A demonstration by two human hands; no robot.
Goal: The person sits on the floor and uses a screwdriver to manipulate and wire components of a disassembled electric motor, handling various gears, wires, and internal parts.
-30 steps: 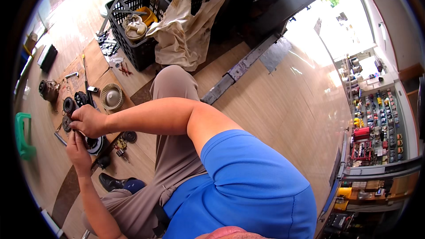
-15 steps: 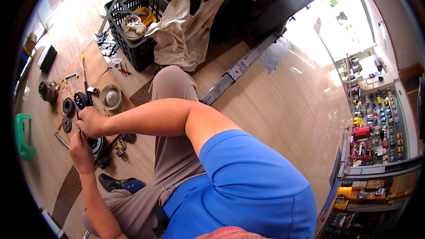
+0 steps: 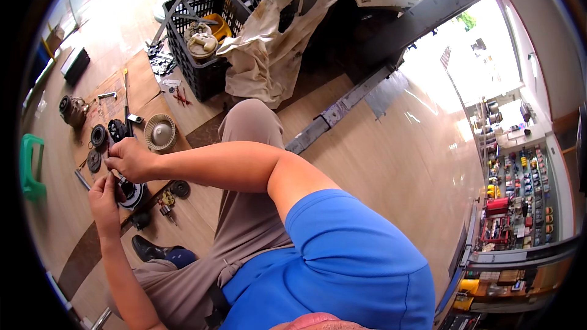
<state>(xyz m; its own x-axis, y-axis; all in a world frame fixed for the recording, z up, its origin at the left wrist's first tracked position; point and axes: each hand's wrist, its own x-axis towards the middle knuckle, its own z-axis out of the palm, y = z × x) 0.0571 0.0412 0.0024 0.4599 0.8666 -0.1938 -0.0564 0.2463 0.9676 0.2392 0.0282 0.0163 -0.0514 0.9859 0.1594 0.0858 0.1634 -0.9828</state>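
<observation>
Held left hand [image 3: 104, 198] nearly against right hand [image 3: 131, 160], with both pinched at the fingertips, apparently around a small dark piece [image 3: 109, 170], too small to identify, just left of a partly hidden round housing [image 3: 139, 195] and, farther right and far, a pale fan wheel [image 3: 160, 132]. Seemed busy with fine fingertip work; needed steady pinching next.

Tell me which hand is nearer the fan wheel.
Right: in the picture, the right hand is just below-left of the fan wheel; the left hand is farther below-left.

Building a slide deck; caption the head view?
Left hand and right hand close together near a dark disc and beige fan wheel.
</observation>
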